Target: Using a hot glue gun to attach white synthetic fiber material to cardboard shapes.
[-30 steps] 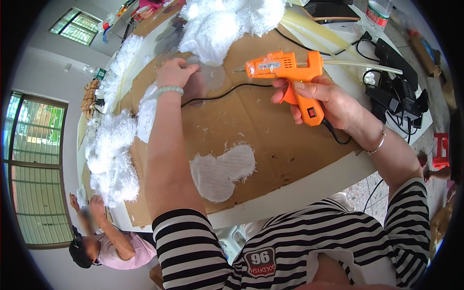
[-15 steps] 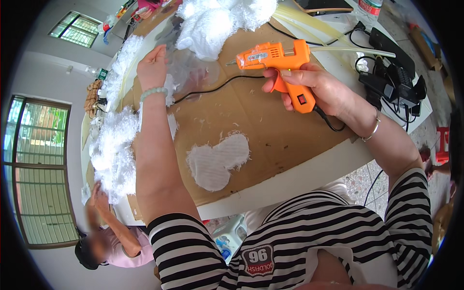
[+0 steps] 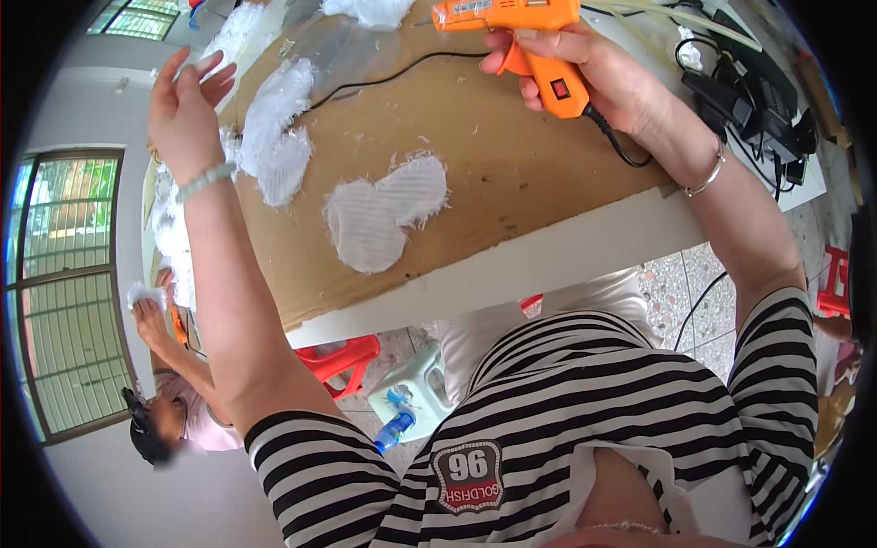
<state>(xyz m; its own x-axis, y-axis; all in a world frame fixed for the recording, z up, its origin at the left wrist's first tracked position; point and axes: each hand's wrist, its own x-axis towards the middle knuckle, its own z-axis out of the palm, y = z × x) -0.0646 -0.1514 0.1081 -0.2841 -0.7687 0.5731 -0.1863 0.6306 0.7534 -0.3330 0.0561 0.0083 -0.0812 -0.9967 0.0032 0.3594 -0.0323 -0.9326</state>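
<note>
My right hand (image 3: 607,68) grips an orange hot glue gun (image 3: 553,78) by its handle, its fingers around the orange trigger. The nozzle points left, over the far part of the brown cardboard (image 3: 512,173). My left hand (image 3: 187,114) is raised at the table's left side, fingers spread, with nothing in it. Just right of it lies a fluffy white fabric piece (image 3: 279,132). Nearer to me, a flat white piece with frayed edges and rounded lobes (image 3: 388,210) rests on the cardboard. More white fluffy material (image 3: 370,9) is at the far edge, partly out of view.
A black cord (image 3: 402,71) crosses the cardboard. Black adapters and cables (image 3: 744,105) crowd the right side, near translucent glue sticks (image 3: 731,29). On the left, a co-worker (image 3: 183,402) holds a small white piece (image 3: 146,294). Red (image 3: 343,365) and pale green (image 3: 406,384) stools stand below the table.
My left hand has moved left, and its bunched fingers have spread. The view has shifted, so the table sits higher. My right hand still holds the glue gun.
</note>
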